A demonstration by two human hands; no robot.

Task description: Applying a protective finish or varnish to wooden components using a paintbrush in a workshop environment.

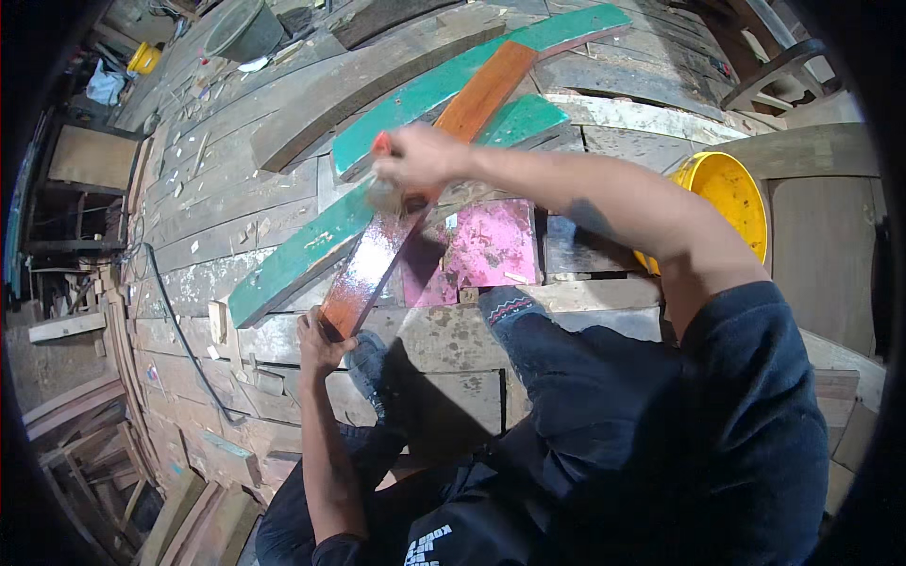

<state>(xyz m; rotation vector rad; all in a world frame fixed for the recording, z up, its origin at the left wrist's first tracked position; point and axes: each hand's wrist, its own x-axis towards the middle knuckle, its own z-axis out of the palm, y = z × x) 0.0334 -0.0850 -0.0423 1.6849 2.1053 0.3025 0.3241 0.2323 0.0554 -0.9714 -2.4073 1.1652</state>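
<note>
A long reddish-brown wooden board (pixel 489 90) slants from near left to far right across two green-painted planks (pixel 300 259). Its near half shines as if wet. My left hand (pixel 324 340) is closed around the board's near end. Above the middle of the board, my right hand (pixel 422 160) grips a paintbrush (pixel 383 194); a red part of it shows above the fist. The bristles look pale and blurred, over the glossy stretch. Whether they touch the wood is hard to tell.
A yellow bucket (pixel 725 193) stands at the right, partly behind my right arm. Near my feet lies a pink-painted panel (pixel 498 241). A curved timber (pixel 354 90) and a grey tub (pixel 243 33) are farther off. A black cord (pixel 177 325) and scrap wood lie left.
</note>
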